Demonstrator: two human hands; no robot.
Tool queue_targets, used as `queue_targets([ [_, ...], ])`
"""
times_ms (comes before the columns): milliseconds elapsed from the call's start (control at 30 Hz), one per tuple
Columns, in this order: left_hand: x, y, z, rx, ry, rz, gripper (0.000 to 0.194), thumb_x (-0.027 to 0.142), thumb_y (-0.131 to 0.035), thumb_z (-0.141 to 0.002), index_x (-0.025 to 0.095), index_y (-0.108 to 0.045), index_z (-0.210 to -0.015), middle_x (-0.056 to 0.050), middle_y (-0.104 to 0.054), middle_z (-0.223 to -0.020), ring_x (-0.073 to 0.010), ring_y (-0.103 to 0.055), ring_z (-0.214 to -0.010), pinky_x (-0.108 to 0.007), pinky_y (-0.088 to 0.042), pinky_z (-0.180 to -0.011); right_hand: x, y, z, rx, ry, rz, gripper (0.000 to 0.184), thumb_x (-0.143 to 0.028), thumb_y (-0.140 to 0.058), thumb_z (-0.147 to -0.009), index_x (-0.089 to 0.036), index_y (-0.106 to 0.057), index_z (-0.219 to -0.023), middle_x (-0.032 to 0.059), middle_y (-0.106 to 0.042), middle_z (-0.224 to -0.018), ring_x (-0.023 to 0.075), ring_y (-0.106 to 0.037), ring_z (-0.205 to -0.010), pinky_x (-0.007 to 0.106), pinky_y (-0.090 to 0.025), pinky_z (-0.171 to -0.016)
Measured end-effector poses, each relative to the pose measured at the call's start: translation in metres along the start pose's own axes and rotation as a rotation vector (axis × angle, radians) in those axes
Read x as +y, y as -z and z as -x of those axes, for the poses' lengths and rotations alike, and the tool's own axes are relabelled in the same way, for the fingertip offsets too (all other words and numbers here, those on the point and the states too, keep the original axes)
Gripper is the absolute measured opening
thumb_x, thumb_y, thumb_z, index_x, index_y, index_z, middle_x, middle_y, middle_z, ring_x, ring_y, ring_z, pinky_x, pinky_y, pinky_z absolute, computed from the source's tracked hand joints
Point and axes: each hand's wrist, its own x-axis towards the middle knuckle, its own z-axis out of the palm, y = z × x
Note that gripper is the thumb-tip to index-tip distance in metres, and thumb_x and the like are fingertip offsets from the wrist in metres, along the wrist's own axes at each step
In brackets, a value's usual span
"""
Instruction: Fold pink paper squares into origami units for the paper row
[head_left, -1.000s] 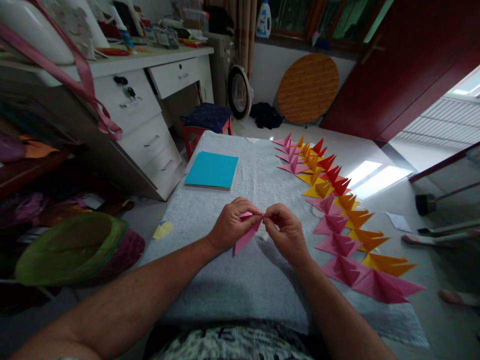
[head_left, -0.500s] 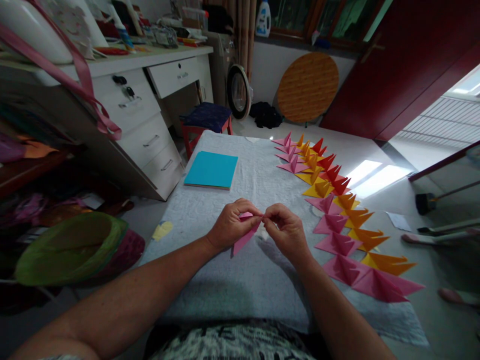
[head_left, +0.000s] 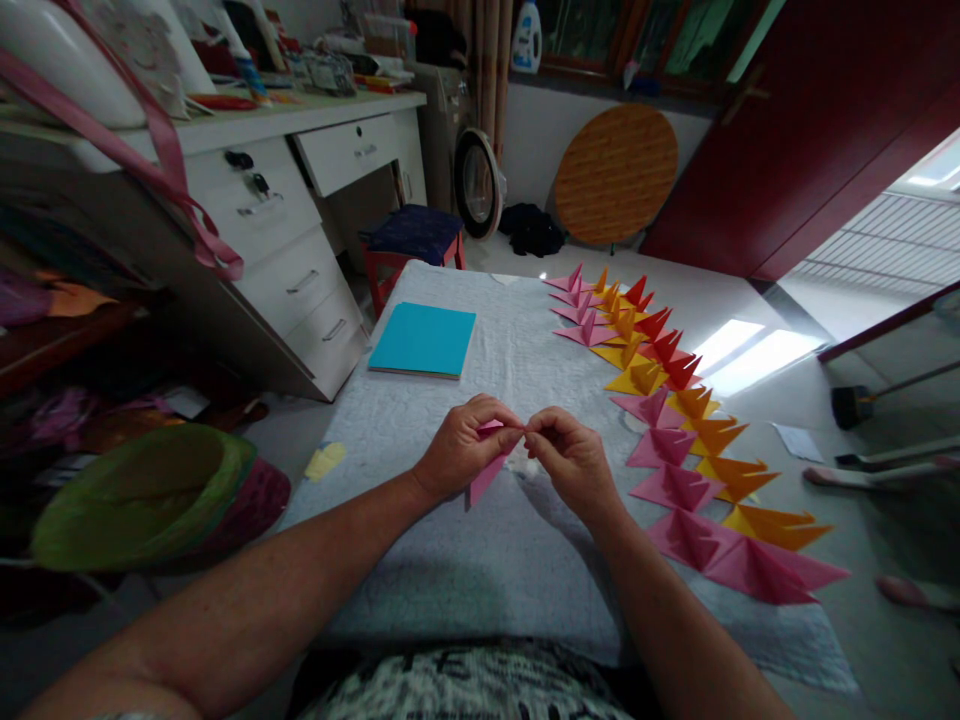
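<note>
A folded pink paper piece (head_left: 486, 484) is pinched in my left hand (head_left: 471, 448), partly hidden by the fingers. My right hand (head_left: 568, 450) closes thumb and forefinger on the tip of the same paper, right against the left fingertips. Rows of folded paper cranes stand along the table's right side: pink cranes (head_left: 679, 487), yellow and orange cranes (head_left: 739, 478) and red cranes (head_left: 682, 370). Beyond my left hand lies a stack of blue square paper (head_left: 424, 340).
A pale cloth (head_left: 442, 590) covers the table, with a yellow patch (head_left: 325, 461) at its left edge. A green-lined bin (head_left: 142, 490) is on the left, below a white desk (head_left: 262, 230). A stool (head_left: 412, 235) stands behind the table.
Both hands stay at nearly the same spot, pinching the pink paper. Its lower point has shifted slightly up and right; the fingertips have moved very little.
</note>
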Motion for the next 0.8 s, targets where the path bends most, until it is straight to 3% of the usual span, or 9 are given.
queue_targets([
  [367,0.0026,0.0001,0.0007,0.019,0.009,0.042,0.009,0.027,-0.072,-0.086,0.019,-0.073,-0.081,-0.003,-0.069,-0.079,-0.0164,-0.062,-0.081,-0.029,-0.048,-0.077,-0.0056,0.0008,-0.0007,0.036,0.084,0.102,0.006,-0.022,-0.059,-0.083,-0.021,-0.060,-0.077,-0.0017,-0.055,-0.071,0.0119,-0.050,-0.064,0.025,-0.041,-0.061],
  [467,0.0039,-0.0002,0.0008,0.010,0.002,0.053,0.008,0.027,-0.073,-0.086,0.020,-0.074,-0.082,-0.004,-0.070,-0.080,-0.0172,-0.063,-0.083,-0.030,-0.048,-0.079,-0.0073,0.0011,-0.0003,0.055,-0.008,0.023,0.005,-0.025,-0.059,-0.082,-0.021,-0.060,-0.080,-0.0030,-0.053,-0.069,0.0111,-0.048,-0.060,0.024,-0.040,-0.056],
  [600,0.0047,0.0001,0.0007,0.007,-0.008,0.059,0.007,0.026,-0.073,-0.086,0.020,-0.075,-0.082,-0.003,-0.070,-0.079,-0.0168,-0.063,-0.081,-0.031,-0.048,-0.080,-0.0077,0.0023,0.0004,-0.024,-0.161,-0.155,0.015,-0.034,-0.057,-0.085,-0.020,-0.059,-0.079,-0.0051,-0.049,-0.061,0.0102,-0.044,-0.052,0.024,-0.036,-0.050],
  [800,0.0033,0.0002,0.0005,-0.005,-0.023,0.046,0.011,0.030,-0.072,-0.086,0.020,-0.074,-0.081,-0.004,-0.069,-0.079,-0.0170,-0.063,-0.080,-0.032,-0.049,-0.081,-0.0078,0.0011,-0.0010,-0.086,-0.253,-0.282,0.021,-0.039,-0.064,-0.082,-0.020,-0.058,-0.076,-0.0060,-0.049,-0.055,0.0093,-0.043,-0.048,0.022,-0.034,-0.046],
])
